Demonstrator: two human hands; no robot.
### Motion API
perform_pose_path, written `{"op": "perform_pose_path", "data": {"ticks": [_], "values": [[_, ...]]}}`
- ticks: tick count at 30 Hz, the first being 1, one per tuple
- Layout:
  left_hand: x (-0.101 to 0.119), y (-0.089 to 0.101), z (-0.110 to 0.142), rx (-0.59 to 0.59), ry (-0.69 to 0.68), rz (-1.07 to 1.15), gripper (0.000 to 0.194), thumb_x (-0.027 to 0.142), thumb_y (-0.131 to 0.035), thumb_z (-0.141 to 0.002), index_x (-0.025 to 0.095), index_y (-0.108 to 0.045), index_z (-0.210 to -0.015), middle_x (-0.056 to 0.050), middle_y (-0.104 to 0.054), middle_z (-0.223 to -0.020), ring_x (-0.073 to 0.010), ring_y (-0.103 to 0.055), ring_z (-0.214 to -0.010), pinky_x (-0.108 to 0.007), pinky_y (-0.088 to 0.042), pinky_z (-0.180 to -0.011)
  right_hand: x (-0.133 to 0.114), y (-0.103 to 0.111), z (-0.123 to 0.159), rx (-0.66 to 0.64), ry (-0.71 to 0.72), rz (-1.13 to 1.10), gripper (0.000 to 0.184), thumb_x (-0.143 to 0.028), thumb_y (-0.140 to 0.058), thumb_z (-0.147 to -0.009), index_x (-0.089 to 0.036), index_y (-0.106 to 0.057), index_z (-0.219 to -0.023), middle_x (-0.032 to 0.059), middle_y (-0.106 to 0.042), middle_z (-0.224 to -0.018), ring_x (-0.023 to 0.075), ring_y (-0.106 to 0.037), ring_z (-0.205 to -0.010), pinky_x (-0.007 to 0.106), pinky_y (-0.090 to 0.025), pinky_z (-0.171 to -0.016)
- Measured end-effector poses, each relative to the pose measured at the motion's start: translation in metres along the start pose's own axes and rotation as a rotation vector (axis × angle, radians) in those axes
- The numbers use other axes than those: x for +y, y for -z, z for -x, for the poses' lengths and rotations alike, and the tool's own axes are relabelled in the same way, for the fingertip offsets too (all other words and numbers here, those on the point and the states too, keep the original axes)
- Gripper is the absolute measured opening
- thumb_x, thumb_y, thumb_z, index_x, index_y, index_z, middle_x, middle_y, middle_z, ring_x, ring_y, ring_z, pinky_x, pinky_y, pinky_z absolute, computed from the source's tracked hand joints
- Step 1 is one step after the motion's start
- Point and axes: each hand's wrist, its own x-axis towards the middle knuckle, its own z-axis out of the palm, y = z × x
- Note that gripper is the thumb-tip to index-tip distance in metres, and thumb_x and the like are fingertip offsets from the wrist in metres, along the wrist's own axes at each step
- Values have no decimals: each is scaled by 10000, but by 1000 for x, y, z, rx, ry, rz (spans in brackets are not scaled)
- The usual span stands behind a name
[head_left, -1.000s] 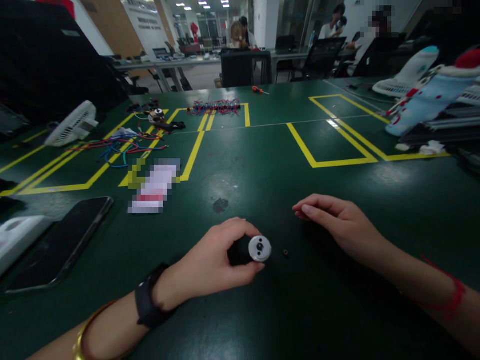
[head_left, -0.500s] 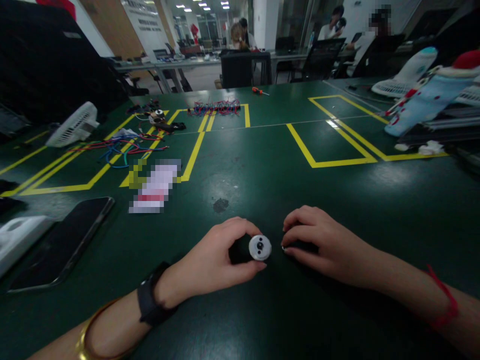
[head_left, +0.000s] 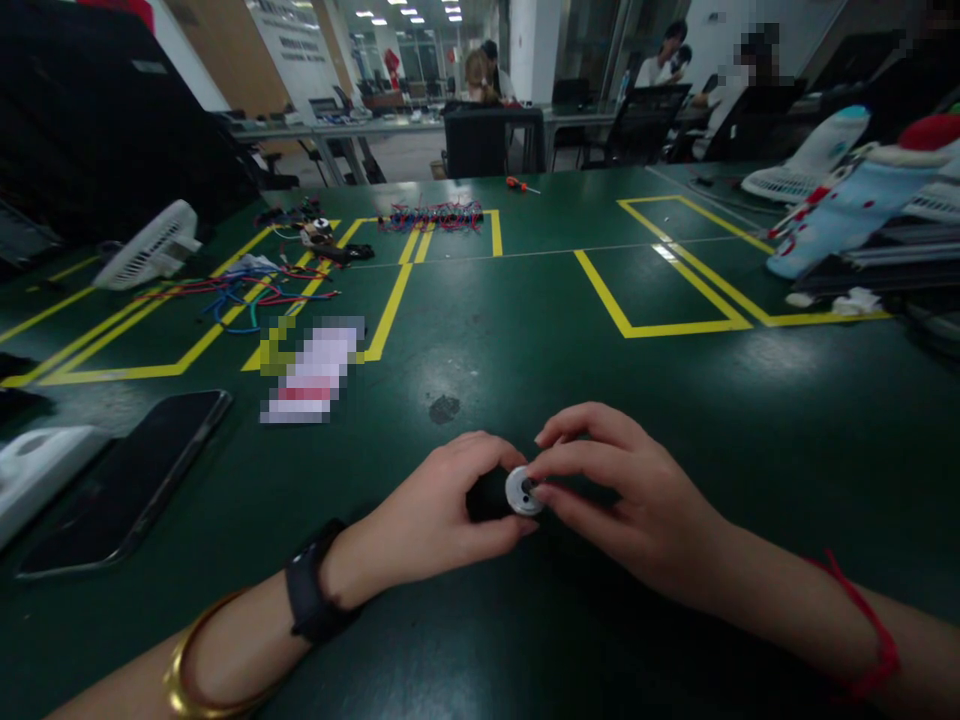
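Near the front of the green table, my left hand (head_left: 457,495) grips a small round silver-white part (head_left: 516,490) by its edge, between thumb and fingers. Dark holes show in its upturned face, and it resembles a small motor. From the right, my right hand (head_left: 622,480) reaches over this part. Its thumb and index finger are pinched together at the centre of the face, covering part of it. Whatever is between those fingertips is too small and hidden to name. The other fingers of that hand are curled above.
At left lie a phone (head_left: 127,485), a white power strip (head_left: 45,470) and a blurred paper (head_left: 319,370). Loose wires (head_left: 255,290), a white fan (head_left: 154,245) and a wire bundle (head_left: 431,217) sit farther back. An orange screwdriver (head_left: 517,185) lies near the far edge; a blue snowman-like bottle (head_left: 840,220) stands right.
My right hand has moved left, bringing its pinched fingertips from beside the round part onto its face. A tiny shiny bit showed in that pinch before. My left hand keeps its grip.
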Motion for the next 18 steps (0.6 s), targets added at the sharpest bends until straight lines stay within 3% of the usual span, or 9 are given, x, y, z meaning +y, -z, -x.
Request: {"op": "perform_pose_path", "data": {"ticks": [4,7,13,18], "values": [[2,0,0,14,-15,21,229,217,-690,-779,198,-576,-976,6,-615,-943,-167,-577,-866,-275,-427,-757,-2,3,2,-22,113,197,230,-230,-552,-880,-236,-672,-1076,89,-592,-1172,247,-543,-993,443,-385,-827],[2,0,0,21,-18,23,228,206,-688,-778,196,-576,-977,5,-618,-940,-166,-579,-860,-273,-430,-748,-3,5,4,-31,111,146,265,-217,-567,-863,-239,-666,-1107,90,-576,-1198,245,-540,-1006,443,-388,-851],[1,1,1,3,-13,32,257,224,-714,-778,206,-581,-997,14,-625,-961,-155,-584,-874,-269,-437,-771,10,13,8,46,-131,-247,118,-215,-577,-877,-204,-695,-876,63,-583,-1094,184,-566,-1014,323,-440,-883],[0,2,2,6,-1,42,272,225,-710,-784,215,-580,-1023,13,-627,-997,-154,-585,-905,-271,-443,-800,48,19,12,303,-430,-569,151,-303,-588,-890,-232,-690,-805,7,-620,-794,136,-571,-722,278,-445,-663]]}}
